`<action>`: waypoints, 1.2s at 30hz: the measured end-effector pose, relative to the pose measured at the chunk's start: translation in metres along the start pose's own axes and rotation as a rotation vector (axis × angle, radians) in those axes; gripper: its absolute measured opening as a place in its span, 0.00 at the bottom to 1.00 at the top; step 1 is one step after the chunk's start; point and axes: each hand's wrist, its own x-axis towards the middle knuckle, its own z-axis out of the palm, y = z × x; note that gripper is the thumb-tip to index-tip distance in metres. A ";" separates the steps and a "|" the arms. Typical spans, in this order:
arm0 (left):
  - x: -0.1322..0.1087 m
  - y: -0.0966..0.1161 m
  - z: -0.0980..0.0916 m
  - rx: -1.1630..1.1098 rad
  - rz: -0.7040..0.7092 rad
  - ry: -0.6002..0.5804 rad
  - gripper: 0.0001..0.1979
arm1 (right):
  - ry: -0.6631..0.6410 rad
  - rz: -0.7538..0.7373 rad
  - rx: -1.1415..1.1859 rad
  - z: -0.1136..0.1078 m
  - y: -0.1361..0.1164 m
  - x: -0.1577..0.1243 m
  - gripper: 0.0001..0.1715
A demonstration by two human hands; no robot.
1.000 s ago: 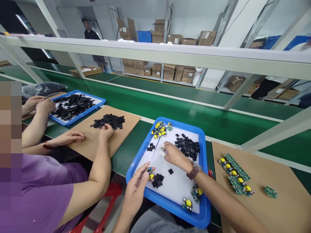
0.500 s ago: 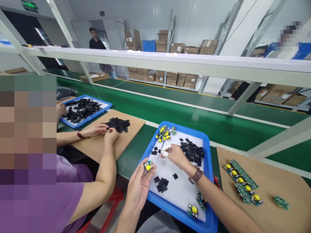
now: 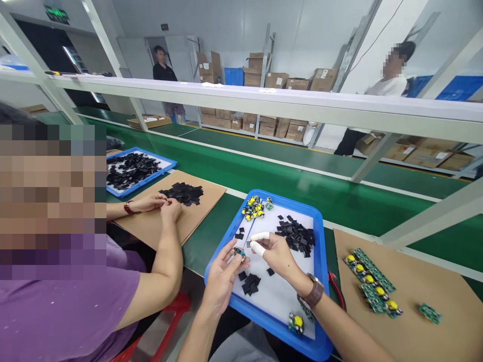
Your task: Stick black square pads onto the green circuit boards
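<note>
My left hand (image 3: 222, 274) holds a small circuit board (image 3: 238, 251) between its fingertips over the left edge of a blue tray (image 3: 320, 261). My right hand (image 3: 277, 254), with white finger cots on thumb and forefinger, pinches a small black piece right beside that board. On the tray's white liner lie a heap of black square pieces (image 3: 296, 234), a smaller cluster (image 3: 250, 284), and a pile of boards with yellow parts (image 3: 254, 207) at the far corner. Another yellow-topped board (image 3: 296, 322) sits at the near edge.
A cardboard sheet (image 3: 415, 322) to the right carries a row of green boards (image 3: 372, 284) and a single one (image 3: 430, 312). On my left a person in purple handles black pieces (image 3: 183, 193) on cardboard, beyond it a second blue tray (image 3: 136, 171). A green conveyor (image 3: 302, 176) runs behind.
My left hand has lifted the circuit board from the tray's near corner towards the middle. My right hand has drawn back from the black heap to meet it. The view has shifted a little.
</note>
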 end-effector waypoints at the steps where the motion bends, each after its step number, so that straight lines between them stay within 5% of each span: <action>1: 0.001 0.000 -0.001 -0.028 -0.008 0.004 0.22 | 0.002 0.013 0.003 0.001 0.001 0.000 0.17; 7: 0.014 0.000 -0.005 -0.234 -0.109 0.069 0.14 | -0.018 0.070 -0.008 0.009 0.005 0.007 0.18; 28: 0.012 0.003 -0.010 -0.076 -0.116 -0.006 0.19 | -0.140 -0.089 -0.206 0.009 0.000 0.002 0.13; 36: 0.019 -0.005 -0.006 -0.052 -0.114 0.018 0.23 | -0.221 0.079 -0.293 0.012 0.000 0.023 0.14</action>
